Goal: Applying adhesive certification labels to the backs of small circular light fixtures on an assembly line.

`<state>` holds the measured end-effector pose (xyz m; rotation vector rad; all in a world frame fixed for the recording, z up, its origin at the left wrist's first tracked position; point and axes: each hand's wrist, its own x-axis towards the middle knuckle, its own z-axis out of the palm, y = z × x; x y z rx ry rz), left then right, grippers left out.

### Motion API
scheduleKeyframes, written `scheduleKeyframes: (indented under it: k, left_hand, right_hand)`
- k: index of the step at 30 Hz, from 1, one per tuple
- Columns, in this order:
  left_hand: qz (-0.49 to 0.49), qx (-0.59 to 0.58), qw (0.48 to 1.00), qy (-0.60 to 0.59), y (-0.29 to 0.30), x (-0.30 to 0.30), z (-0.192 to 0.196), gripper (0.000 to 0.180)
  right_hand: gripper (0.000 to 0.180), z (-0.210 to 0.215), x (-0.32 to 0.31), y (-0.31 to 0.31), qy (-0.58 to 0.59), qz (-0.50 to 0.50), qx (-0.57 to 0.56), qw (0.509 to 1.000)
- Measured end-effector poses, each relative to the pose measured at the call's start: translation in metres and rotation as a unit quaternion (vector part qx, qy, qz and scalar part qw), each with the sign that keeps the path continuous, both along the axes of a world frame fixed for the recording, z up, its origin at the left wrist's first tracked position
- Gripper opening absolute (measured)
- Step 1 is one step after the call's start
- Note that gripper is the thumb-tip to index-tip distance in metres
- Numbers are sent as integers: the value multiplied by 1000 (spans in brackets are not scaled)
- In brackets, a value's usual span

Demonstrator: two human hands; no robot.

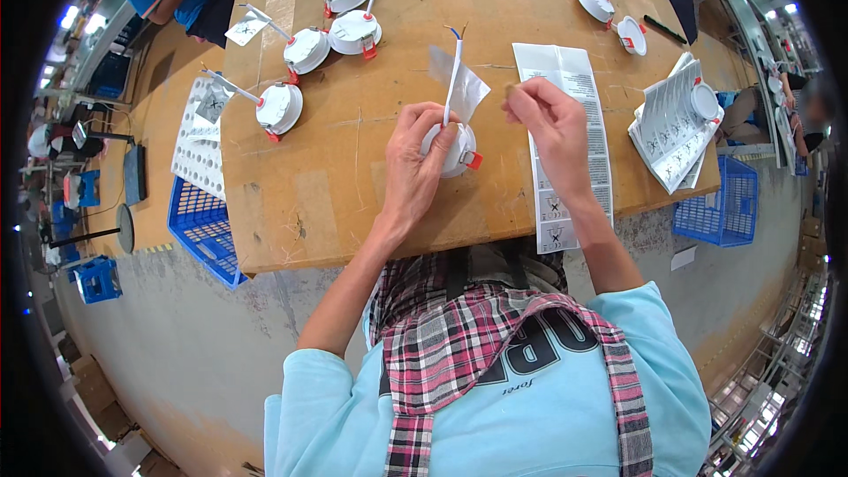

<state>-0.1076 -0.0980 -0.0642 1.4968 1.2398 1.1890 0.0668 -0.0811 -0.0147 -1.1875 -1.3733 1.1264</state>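
Note:
My left hand (415,159) grips a round white downlight (458,157) with red spring clips, the thumb laid along the base of its white cable (454,79). Blue and brown wire ends stick up from the cable's tip. A silvery label (468,88) is wrapped round the cable like a flag. To the right, my right hand (549,119) is raised with thumb and forefinger pinched together; a small brownish spot shows at the fingertips, too small to name. Beneath that hand lies a long white printed label sheet (579,106).
Several finished-looking downlights (307,51) with flagged cables stand at the far left. More downlights (594,4) and a black pen (664,29) lie at the far right. A label stack (669,128) bears a small downlight (704,102). Blue crates (205,225) flank the table; other people sit across.

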Motion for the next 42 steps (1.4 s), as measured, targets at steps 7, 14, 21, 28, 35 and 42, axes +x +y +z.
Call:
scheduleKeyframes:
  k: [7, 14, 21, 28, 35, 42]
  left_hand:
    - [-34, 38, 998, 21, -5, 16, 2, 16]
    - [-35, 24, 999, 27, -8, 26, 9, 12]
    - [-24, 66, 994, 90, -10, 32, -8, 12]
    - [74, 42, 996, -38, -12, 34, 12, 27]
    - [88, 138, 986, 13, 6, 16, 18, 24]
    - [43, 108, 988, -100, 26, 8, 11, 11]
  right_hand:
    - [19, -7, -5, 8, 22, -35, -12, 999]
    - [21, -8, -1, 5, 31, -43, -10, 999]
    - [22, -12, -2, 5, 1, -72, -1, 997]
    - [22, -17, 0, 3, 26, -75, -5, 997]
    - [21, -19, 0, 3, 15, -56, 0, 998]
    - [20, -20, 0, 3, 46, -33, -14, 998]
